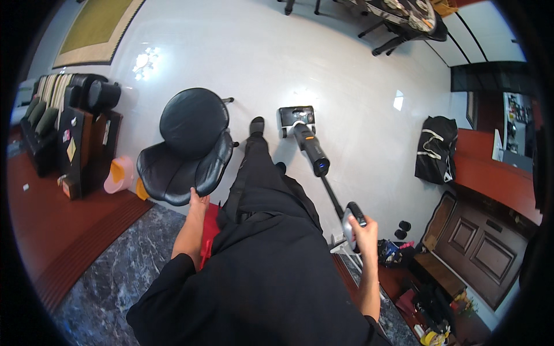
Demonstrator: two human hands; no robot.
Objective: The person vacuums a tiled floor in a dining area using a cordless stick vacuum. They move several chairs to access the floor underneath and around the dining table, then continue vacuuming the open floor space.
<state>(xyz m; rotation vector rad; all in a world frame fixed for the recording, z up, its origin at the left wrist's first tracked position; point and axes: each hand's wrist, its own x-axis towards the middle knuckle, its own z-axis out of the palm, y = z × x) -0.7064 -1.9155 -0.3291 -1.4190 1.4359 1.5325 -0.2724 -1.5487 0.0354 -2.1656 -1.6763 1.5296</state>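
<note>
My right hand (364, 231) is closed around the handle of a cordless floor cleaner (314, 151). Its black stick slants up to a thick grey body with a small blue light, and the wide floor head (297, 116) rests on the pale glossy floor, just right of my forward foot. With my left hand (199, 201) I touch the edge of a black leather swivel chair (184, 173); its fingers are partly hidden there, so a firm grip is not certain. The chair's round seat (194, 121) lies beyond the backrest, and parts of its legs poke out at the right.
A pink and yellow potty (119, 174) stands left of the chair. A red object (210, 229) lies by my left forearm. At the right are a black bag (436, 149) and slippers (403, 229); a dark-legged table (402, 21) stands at the top.
</note>
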